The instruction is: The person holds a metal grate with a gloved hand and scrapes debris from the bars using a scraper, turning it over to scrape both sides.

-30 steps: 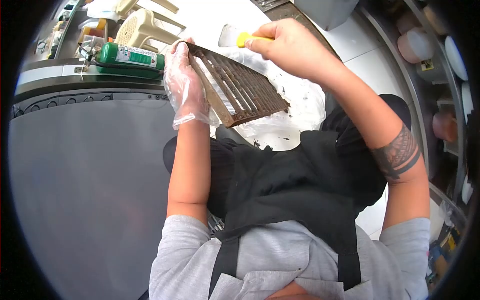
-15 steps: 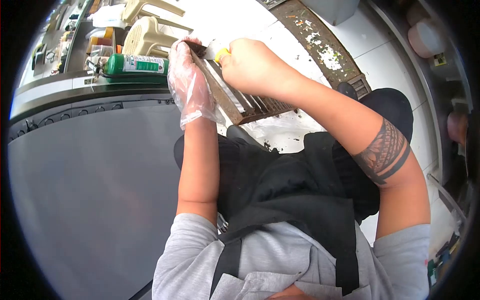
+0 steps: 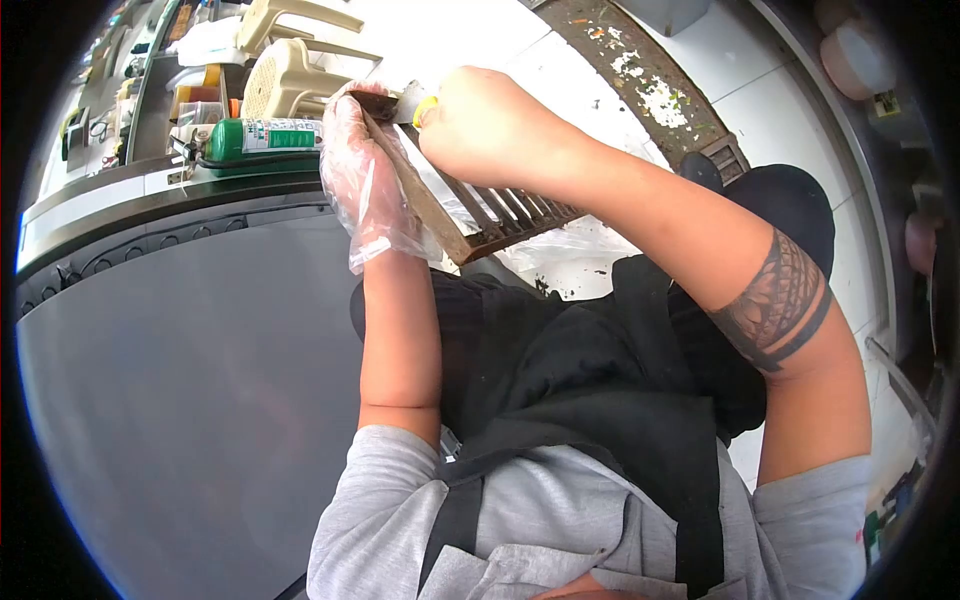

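Head camera view: left of the gloved left hand [image 3: 357,160], a broad flat dark-grey panel [image 3: 190,390] fills the space, its far edge curving near the wrist. A green metal cylinder with a white label [image 3: 228,142] appears just beside that hand, with cream plastic stools [image 3: 280,75] beyond. Past the bare right hand [image 3: 485,125], white floor tiles [image 3: 750,75] stretch either side of a brown, debris-strewn strip [image 3: 640,80]. The left hand, inside clear loose plastic, is clamped on one side of a rust-brown slatted metal grate [image 3: 425,200]; the grate tilts between the hands, its near corner just above the lap. The right hand is curled tightly around a yellow-handled flat metal scraper [image 3: 408,103], its blade at the grate's far end, close to the left fingers; contact cannot be told.
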The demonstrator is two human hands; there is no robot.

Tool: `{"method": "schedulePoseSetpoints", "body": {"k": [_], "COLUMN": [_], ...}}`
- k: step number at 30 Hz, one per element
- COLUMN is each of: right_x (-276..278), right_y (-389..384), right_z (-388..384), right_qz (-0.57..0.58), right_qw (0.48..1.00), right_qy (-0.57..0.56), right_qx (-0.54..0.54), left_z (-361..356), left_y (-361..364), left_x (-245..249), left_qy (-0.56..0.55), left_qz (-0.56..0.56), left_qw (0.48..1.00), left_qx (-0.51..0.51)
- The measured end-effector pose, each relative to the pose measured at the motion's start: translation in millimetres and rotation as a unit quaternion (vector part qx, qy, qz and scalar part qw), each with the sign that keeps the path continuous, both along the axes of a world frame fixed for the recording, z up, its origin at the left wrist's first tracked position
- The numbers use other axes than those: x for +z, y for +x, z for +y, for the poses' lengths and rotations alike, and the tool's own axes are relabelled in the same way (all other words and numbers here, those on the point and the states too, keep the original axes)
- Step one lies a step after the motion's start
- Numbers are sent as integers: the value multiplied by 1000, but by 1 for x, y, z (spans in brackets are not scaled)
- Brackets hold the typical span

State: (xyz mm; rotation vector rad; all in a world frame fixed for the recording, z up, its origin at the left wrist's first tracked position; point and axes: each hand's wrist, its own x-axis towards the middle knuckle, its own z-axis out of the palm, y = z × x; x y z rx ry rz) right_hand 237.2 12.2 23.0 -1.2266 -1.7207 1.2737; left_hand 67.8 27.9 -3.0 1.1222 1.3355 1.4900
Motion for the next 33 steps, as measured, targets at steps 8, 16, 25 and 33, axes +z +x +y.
{"method": "schedulePoseSetpoints", "body": {"k": [8,16,25,33], "right_x": [-12,-26,-86,-88], "right_y": [-15,-16,-40,-49], "right_z": [14,-4,-3,2], "right_qz": [-37,-19,52,5], "right_qw": [999,999,987,994], "right_qy": [3,31,114,80], "right_qx": [-35,-21,-96,-76], "left_z": [-2,3,-4,-4], "left_y": [1,-12,-17,-24], "left_x": [4,-3,-5,-3], "left_qy": [1,4,36,36], "left_qz": [77,71,-2,44], "left_qw": [997,997,999,998], "left_qx": [-1,5,-13,-7]}}
